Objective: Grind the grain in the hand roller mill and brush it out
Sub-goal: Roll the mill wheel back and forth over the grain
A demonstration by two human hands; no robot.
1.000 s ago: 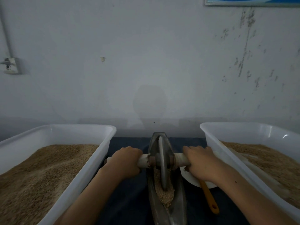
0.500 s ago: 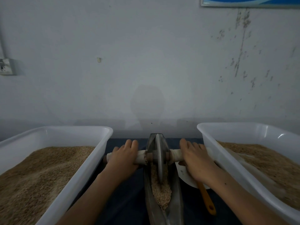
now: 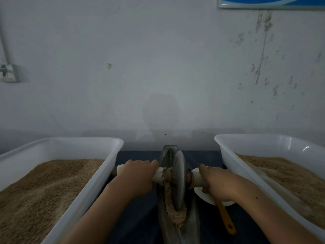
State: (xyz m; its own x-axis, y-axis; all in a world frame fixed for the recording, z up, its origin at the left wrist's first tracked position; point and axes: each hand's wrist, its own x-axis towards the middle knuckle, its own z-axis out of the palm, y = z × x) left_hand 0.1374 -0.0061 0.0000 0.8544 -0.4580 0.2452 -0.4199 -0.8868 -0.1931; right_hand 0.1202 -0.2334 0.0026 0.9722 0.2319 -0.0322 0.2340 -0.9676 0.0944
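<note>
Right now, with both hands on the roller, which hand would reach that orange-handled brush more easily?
The right hand, probably. The brush lies just under and beside it, right of the trough, its handle pointing toward the person. The left hand grips the handle on the far side of the wheel and would have to cross it.

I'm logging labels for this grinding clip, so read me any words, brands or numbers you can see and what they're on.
None can be read.
Framed blue sign on the wall: cut off by the top edge, no letters show.
Wall fitting at left: too blurred to tell any marking.
White tubs, mill trough, orange-handled brush: no markings visible.
</note>
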